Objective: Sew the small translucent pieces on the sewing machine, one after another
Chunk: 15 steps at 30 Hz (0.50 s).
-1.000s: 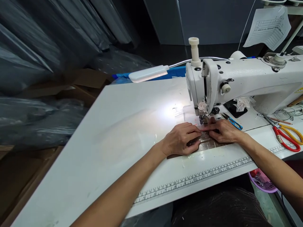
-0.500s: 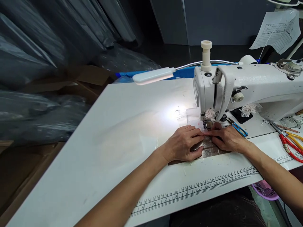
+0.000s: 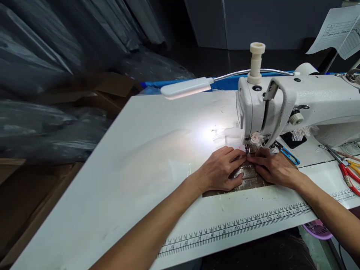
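A shiny brown piece of material (image 3: 249,179) lies on the white table under both of my hands, its far edge at the presser foot (image 3: 252,148) of the white sewing machine (image 3: 257,108). My left hand (image 3: 225,169) grips its left side, fingers bent toward the foot and thumb lower down on the material. From the right, my right hand (image 3: 272,165) pinches the same edge, with its fingertips meeting those of the left close to the foot. The fingers hide part of that edge. Sheer whitish strips (image 3: 232,137) lie just behind the foot.
Blue thread snips (image 3: 289,154) lie right of my right hand, and red-handled scissors (image 3: 347,174) sit farther right. A lamp (image 3: 187,88) lights the white table (image 3: 152,150). A printed ruler (image 3: 236,228) runs along the front edge; a purple basket (image 3: 319,229) is below.
The view has shifted slightly, so the machine and table appear a little farther right. Both hands keep their hold on the brown material near the foot.
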Each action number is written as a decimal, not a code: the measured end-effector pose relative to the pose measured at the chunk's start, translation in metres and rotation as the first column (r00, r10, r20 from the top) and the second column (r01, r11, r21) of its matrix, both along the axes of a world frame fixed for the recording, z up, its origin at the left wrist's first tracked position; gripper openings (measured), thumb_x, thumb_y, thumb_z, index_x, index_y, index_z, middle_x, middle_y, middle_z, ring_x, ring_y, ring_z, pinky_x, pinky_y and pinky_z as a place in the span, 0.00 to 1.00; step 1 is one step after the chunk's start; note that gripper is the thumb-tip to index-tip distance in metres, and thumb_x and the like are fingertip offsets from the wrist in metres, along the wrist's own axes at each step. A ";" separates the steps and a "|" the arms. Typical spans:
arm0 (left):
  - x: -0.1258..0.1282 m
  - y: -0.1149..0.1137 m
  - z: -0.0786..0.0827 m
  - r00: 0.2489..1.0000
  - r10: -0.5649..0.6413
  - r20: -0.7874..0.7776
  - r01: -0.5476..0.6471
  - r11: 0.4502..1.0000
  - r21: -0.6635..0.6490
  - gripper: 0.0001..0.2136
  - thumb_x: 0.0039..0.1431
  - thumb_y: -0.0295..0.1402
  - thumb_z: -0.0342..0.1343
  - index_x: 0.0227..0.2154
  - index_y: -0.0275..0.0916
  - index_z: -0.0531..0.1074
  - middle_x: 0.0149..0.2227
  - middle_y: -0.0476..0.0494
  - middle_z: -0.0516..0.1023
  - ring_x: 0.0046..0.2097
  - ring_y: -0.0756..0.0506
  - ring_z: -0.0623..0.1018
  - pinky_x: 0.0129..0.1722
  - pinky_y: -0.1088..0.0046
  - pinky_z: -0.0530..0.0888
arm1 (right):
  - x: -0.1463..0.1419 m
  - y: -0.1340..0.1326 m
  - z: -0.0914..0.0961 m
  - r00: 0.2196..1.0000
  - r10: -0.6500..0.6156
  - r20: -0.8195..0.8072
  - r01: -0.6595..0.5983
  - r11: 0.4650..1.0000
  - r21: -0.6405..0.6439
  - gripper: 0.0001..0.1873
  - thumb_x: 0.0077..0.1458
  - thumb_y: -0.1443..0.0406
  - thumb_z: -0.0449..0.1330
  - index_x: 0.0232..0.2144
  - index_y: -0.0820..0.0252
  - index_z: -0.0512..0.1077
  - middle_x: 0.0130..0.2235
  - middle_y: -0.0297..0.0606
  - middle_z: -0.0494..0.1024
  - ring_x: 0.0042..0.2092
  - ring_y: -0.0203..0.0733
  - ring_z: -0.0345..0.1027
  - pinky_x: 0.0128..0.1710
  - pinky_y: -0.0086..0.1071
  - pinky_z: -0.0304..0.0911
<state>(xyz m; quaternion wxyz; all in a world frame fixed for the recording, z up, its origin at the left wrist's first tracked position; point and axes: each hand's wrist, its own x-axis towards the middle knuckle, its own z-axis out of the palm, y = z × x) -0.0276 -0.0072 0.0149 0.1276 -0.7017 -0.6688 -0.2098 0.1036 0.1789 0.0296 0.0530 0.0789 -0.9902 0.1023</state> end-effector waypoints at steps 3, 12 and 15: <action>-0.002 0.000 -0.001 1.000 0.004 0.011 -0.004 1.000 0.003 0.15 0.57 0.34 0.53 0.44 0.33 0.74 0.45 0.37 0.78 0.38 0.42 0.76 0.36 0.61 0.75 | 0.000 0.000 -0.002 1.000 0.002 -0.017 -0.001 1.000 0.024 0.19 0.64 0.65 0.52 0.53 0.54 0.75 0.42 0.45 0.76 0.29 0.37 0.65 0.26 0.31 0.56; -0.007 0.002 0.003 0.999 0.049 0.023 -0.047 0.996 -0.079 0.17 0.58 0.37 0.53 0.47 0.35 0.73 0.44 0.37 0.78 0.41 0.41 0.76 0.39 0.60 0.73 | 0.002 0.001 0.000 0.999 -0.013 0.035 0.018 0.990 -0.142 0.19 0.65 0.64 0.50 0.52 0.58 0.74 0.47 0.48 0.75 0.34 0.40 0.70 0.33 0.33 0.65; -0.008 0.002 0.003 0.998 0.062 0.020 -0.060 0.994 -0.095 0.18 0.59 0.38 0.52 0.48 0.35 0.73 0.43 0.37 0.77 0.40 0.41 0.75 0.39 0.60 0.72 | 0.003 0.008 0.008 0.996 -0.024 0.082 0.047 0.956 -0.290 0.16 0.65 0.63 0.51 0.48 0.59 0.75 0.44 0.44 0.76 0.36 0.40 0.70 0.36 0.32 0.66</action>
